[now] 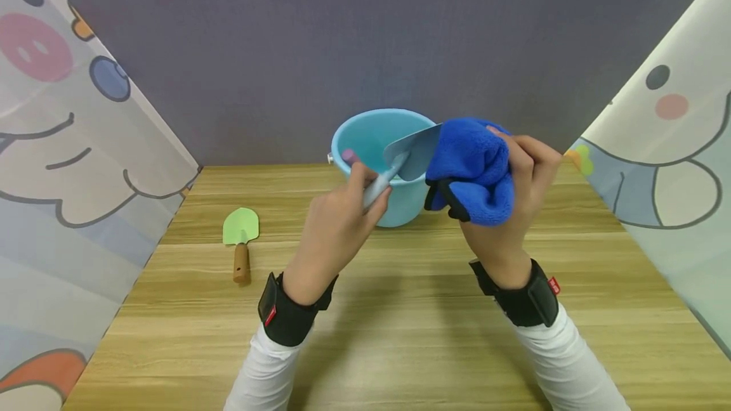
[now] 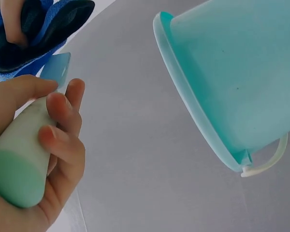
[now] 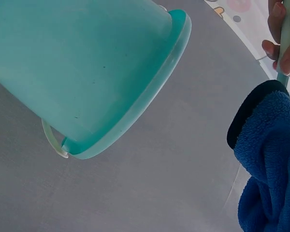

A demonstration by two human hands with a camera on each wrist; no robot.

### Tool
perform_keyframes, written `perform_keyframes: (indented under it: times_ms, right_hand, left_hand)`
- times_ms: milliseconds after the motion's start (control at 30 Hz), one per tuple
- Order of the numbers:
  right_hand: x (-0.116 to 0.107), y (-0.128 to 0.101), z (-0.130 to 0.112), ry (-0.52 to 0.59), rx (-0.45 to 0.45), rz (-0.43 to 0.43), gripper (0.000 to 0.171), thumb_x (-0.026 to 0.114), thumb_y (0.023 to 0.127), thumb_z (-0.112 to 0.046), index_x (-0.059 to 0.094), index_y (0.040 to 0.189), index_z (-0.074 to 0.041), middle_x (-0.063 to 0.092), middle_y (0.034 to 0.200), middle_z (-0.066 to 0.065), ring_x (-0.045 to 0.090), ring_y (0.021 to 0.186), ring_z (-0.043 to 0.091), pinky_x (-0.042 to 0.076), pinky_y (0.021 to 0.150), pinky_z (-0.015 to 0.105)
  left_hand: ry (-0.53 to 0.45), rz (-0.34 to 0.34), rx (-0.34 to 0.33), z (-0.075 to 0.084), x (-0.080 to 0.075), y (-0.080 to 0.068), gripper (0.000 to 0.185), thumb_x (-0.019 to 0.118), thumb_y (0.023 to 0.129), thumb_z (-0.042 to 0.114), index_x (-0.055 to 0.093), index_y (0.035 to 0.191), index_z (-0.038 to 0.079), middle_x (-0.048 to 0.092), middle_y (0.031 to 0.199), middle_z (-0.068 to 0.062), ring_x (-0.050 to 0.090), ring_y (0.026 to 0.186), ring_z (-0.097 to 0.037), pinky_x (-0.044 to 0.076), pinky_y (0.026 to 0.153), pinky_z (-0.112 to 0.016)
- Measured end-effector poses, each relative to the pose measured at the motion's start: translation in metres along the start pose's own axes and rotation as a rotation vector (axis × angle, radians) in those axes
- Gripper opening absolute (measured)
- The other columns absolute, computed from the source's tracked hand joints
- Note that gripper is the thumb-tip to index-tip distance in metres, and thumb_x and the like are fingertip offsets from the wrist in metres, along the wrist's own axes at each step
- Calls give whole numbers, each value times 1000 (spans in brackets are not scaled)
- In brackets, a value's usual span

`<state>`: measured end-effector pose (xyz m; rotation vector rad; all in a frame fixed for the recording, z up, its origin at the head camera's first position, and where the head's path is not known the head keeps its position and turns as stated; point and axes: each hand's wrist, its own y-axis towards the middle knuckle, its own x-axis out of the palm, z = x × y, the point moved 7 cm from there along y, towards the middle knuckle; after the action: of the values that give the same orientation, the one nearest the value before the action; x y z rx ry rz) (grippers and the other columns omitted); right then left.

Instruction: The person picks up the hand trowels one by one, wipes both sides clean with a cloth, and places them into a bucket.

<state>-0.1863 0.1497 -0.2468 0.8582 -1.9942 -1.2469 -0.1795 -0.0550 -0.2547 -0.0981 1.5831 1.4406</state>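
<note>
My left hand [image 1: 342, 221] grips the pale handle [image 2: 19, 145] of a small light-blue trowel [image 1: 412, 152], holding it up in front of a light-blue bucket [image 1: 379, 144]. My right hand [image 1: 520, 189] holds a bunched blue cloth [image 1: 471, 170] with a black edge, pressed against the right side of the trowel blade. In the left wrist view the fingers [image 2: 63, 116] wrap the handle, and the cloth [image 2: 34, 29] covers the blade's tip. In the right wrist view the cloth [image 3: 268, 159] hangs at the right, with the bucket [image 3: 87, 72] beside it.
A green trowel [image 1: 241, 236] with a wooden handle lies on the wooden table [image 1: 400, 335] to the left. Something pink [image 1: 349, 156] shows inside the bucket. Cartoon-print curtains [image 1: 68, 144] flank both sides; a grey wall stands behind.
</note>
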Motion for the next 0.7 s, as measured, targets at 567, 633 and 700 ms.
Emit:
perform_keyframes:
  times_ms: [567,633,700]
  right_hand:
    - [-2,4,0,19,16,-12,31,71,88,-17,64,113,0,51,106,26,56,105,32,44,95,35]
    - [-2,4,-1,23,15,-4,30,71,88,-15,64,113,1,51,106,26,56,106,34,46,95,35]
    - [-3,4,0,32,17,-5,30,71,89,-15,64,113,0,51,106,25,56,106,34,46,95,35]
  left_hand:
    - [158,18,-146,-30,1,7,25,75,94,30,74,108,10,72,100,-8,71,72,-21,45,45,-32]
    - [179,-7,-138,-33,4,13,24,74,94,30,74,107,10,71,97,-7,69,70,-21,45,46,-32]
    - [204,-32,-115,-35,9,21,24,73,95,31,75,106,10,71,95,-7,67,68,-20,47,48,-33]
